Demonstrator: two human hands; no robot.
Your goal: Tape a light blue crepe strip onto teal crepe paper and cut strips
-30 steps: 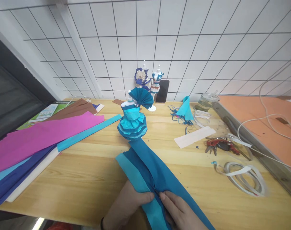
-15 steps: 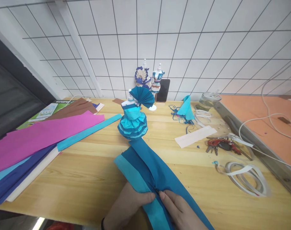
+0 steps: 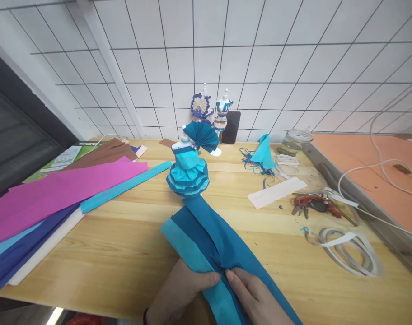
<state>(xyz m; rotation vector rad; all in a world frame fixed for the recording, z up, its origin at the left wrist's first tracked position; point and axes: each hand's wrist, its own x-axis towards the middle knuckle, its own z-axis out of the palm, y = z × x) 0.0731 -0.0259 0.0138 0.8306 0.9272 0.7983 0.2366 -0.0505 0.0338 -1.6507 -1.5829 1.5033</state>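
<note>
A long strip of teal and light-blue crepe paper lies on the wooden table and runs toward me. My left hand pinches its light-blue edge at the bottom of the view. My right hand pinches the darker teal part right beside it, fingertips almost touching. Just beyond the strip's far end stands a small mannequin in a blue paper dress with a pleated fan.
Crepe sheets in pink, dark blue, brown and white fan out at left. Two more dressed mannequins and a phone stand by the tiled wall. Keys, tape rolls, a glass jar, a paper cone and a white cable lie at right.
The far end of the strip has shifted slightly to the left. Both hands keep their pinch in the same place.
</note>
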